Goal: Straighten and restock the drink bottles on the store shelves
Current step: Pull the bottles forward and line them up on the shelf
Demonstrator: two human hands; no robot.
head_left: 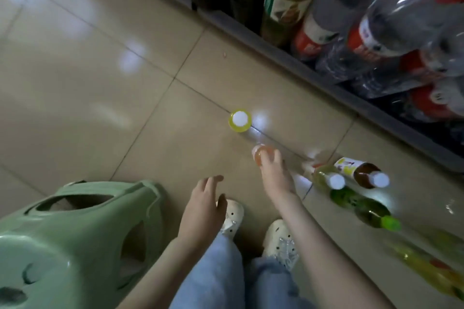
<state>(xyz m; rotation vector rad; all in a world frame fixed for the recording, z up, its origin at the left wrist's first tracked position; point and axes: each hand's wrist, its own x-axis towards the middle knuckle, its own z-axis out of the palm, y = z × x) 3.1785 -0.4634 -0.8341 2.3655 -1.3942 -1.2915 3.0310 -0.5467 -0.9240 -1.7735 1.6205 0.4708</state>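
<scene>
Nearest, a pale green plastic basket with cut-out holes (75,233) sits at the person's left on the beige tiled floor (88,83). Left hand (206,203): empty, fingers loosely spread. Right hand (275,173): fingers curled over the top of a small orange drink bottle (259,155); whether its base touches the floor cannot be confirmed. Just right of it, a pale yellow bottle with white cap (329,178), a brown bottle with white cap (364,173) and a green bottle with green cap (364,211) are grouped on the floor. Farther out, a yellow bottle with white cap (239,120) stands alone. Beyond, the grey bottom shelf (376,115) carries large clear bottles with red labels (376,37).

Assessment: restocking, loose stock being picked up. The next move calls for a clean lift and a matching shelf gap.
</scene>
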